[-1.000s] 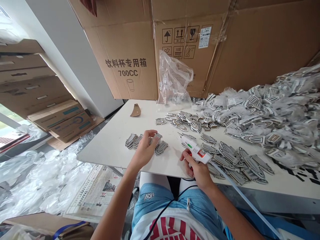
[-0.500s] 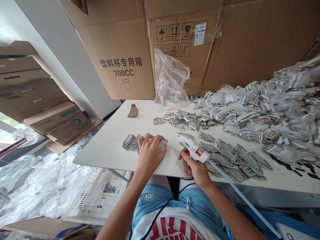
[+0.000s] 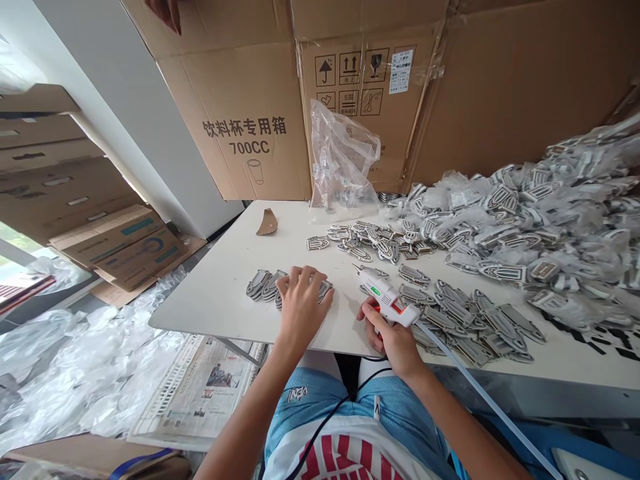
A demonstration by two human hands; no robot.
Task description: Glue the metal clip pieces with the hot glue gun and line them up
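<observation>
My right hand (image 3: 393, 333) is closed around a white hot glue gun (image 3: 383, 293), its nozzle pointing up and left above the table. A long glue stick (image 3: 480, 387) sticks out of the gun's rear. My left hand (image 3: 303, 300) is curled palm down over a grey, pointed badge-like piece (image 3: 325, 291), which shows between thumb and forefinger; the fingers hide most of it. Just left of that hand lie more such grey pieces (image 3: 259, 285) in small overlapping stacks. Below and right of the glue gun, a spread of grey pieces (image 3: 460, 313) covers the table.
Bagged pieces (image 3: 540, 213) are heaped at the right, with loose ones (image 3: 375, 239) in front. A clear plastic bag (image 3: 340, 163) stands against cardboard boxes (image 3: 240, 87). A cardboard scrap (image 3: 267, 222) lies on the white table (image 3: 200, 293). Another person's hand (image 3: 166, 13) shows at top left.
The grey piece under my left hand has been lowered and sits flatter by the stacks. My right hand keeps the glue gun almost still. The other person's hand has come slightly further into view.
</observation>
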